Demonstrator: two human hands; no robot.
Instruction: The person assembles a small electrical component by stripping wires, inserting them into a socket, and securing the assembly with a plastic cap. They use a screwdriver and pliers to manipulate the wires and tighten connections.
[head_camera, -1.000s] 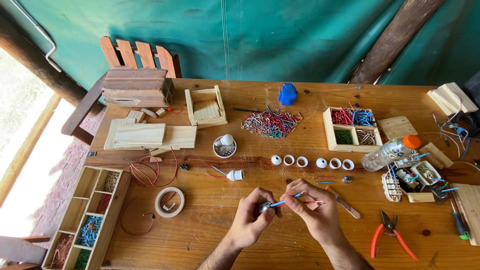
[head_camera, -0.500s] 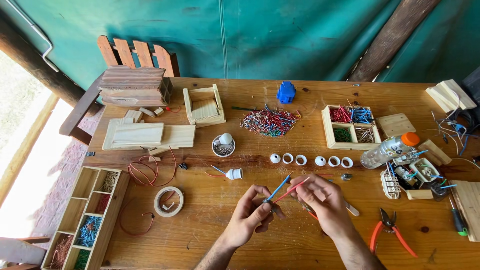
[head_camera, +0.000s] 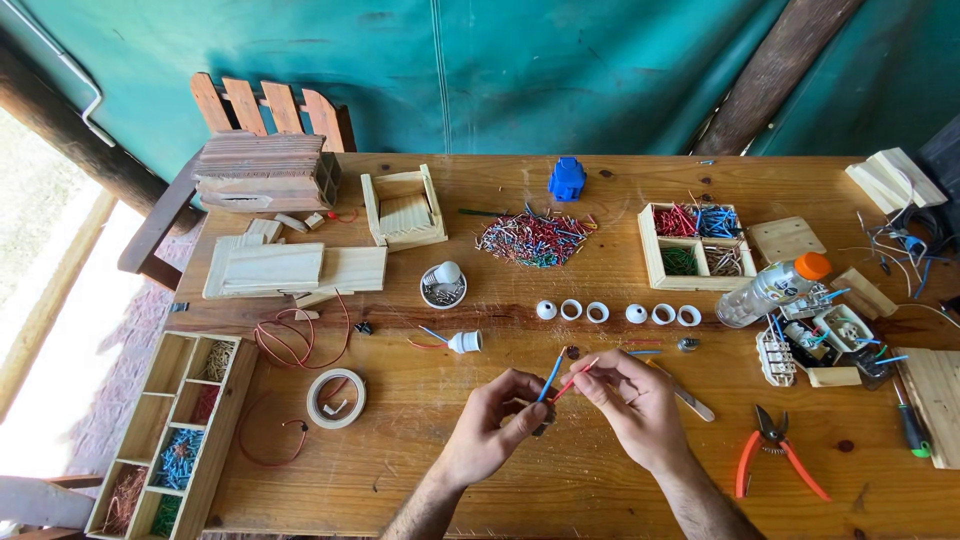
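Note:
My left hand (head_camera: 492, 428) is closed around a small dark part with a blue wire (head_camera: 550, 376) sticking up from it. My right hand (head_camera: 630, 400) pinches a red wire (head_camera: 577, 378) beside the blue one, over the front middle of the wooden table (head_camera: 600, 490). The two wires cross close together between my fingertips. A knife-like tool (head_camera: 690, 400) lies half hidden under my right hand.
A row of small white rings (head_camera: 617, 313) and a white lamp socket (head_camera: 463, 342) lie beyond my hands. Orange-handled pliers (head_camera: 775, 460) lie right, a tape roll (head_camera: 336, 398) left. A heap of coloured wire pieces (head_camera: 532, 240), compartment boxes (head_camera: 697, 245) and a plastic bottle (head_camera: 772, 290) stand further back.
The blue and red wires have swung from lying sideways to pointing upward. My right hand has moved up to pinch the red wire's end; the left hand keeps its grip.

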